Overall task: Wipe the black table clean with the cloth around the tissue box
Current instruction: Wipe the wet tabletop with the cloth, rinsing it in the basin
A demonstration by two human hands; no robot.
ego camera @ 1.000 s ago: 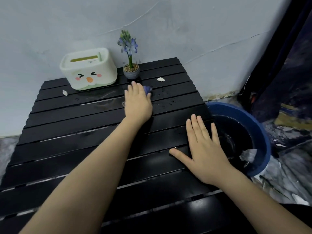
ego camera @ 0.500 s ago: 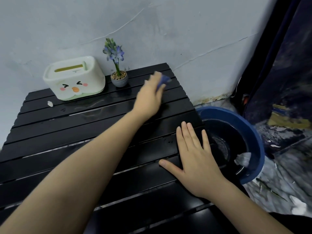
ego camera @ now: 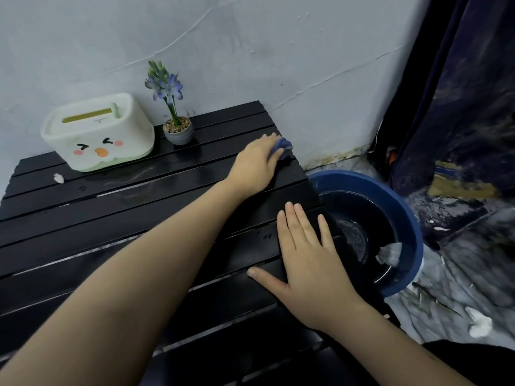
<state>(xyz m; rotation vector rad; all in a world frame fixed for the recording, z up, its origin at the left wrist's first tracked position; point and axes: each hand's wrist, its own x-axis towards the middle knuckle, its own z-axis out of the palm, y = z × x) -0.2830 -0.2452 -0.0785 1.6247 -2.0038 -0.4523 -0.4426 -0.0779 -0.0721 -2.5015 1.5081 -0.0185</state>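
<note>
Left hand fingers clutch cloth (table edge).

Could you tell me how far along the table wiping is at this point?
Wet streaks in front of the tissue box suggest that strip is wiped. The left hand presses the blue cloth at the table's far right edge. A white scrap left of the box remains.

Plant pot right of tissue box
</note>
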